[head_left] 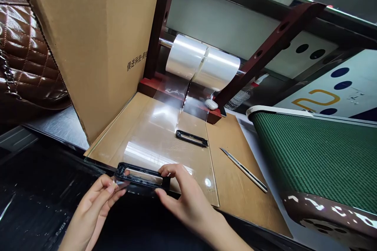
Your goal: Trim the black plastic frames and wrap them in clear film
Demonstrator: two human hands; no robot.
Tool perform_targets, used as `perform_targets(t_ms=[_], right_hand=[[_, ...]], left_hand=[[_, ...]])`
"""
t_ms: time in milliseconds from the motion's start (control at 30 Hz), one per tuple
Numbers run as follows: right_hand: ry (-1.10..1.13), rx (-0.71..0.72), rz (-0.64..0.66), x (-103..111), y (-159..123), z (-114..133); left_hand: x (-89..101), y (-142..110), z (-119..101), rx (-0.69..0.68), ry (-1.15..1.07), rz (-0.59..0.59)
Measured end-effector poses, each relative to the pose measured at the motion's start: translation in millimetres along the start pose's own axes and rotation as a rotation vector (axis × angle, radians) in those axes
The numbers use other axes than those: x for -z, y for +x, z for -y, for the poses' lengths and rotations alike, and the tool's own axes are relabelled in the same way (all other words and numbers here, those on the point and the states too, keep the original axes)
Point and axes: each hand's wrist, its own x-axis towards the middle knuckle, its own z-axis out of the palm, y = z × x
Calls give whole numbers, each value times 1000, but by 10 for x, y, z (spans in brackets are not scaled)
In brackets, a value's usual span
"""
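Observation:
My right hand (187, 192) grips the right end of a long black plastic frame (141, 182) between thumb and fingers. The frame has a narrow slot along its middle and is held above the near edge of the glass sheet. At the frame's left end, my left hand (101, 200) pinches what looks like a piece of clear film (121, 184), with a fingertip showing through the slot. A second black plastic frame (192, 138) lies farther back on the glass sheet (147, 125).
Two rolls of clear film (187, 57) hang on a metal rod, their strips running down onto the glass. A utility knife (244, 170) lies on the cardboard at right. An upright cardboard panel (97, 27) stands left, and a green conveyor belt (318, 153) right.

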Motion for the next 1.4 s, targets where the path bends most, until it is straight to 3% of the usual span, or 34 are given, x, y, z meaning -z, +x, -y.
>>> perform_targets(t_ms=[267, 533, 900, 1067, 1267, 1400], right_hand=[[120, -86, 53, -39, 6, -52], [143, -108, 92, -74, 8, -184], [191, -119, 126, -40, 18, -163], [215, -128, 139, 22, 20, -77], [186, -106, 137, 34, 45, -62], [132, -122, 118, -37, 70, -114]], left_hand=[[-15, -18, -6, 12, -43, -31], [-328, -233, 33, 20, -183, -208], [-504, -328, 333, 141, -354, -36], [-545, -426, 381, 195, -368, -39], [-499, -290, 203, 262, -430, -198], [-383, -220, -59, 118, -333, -324]])
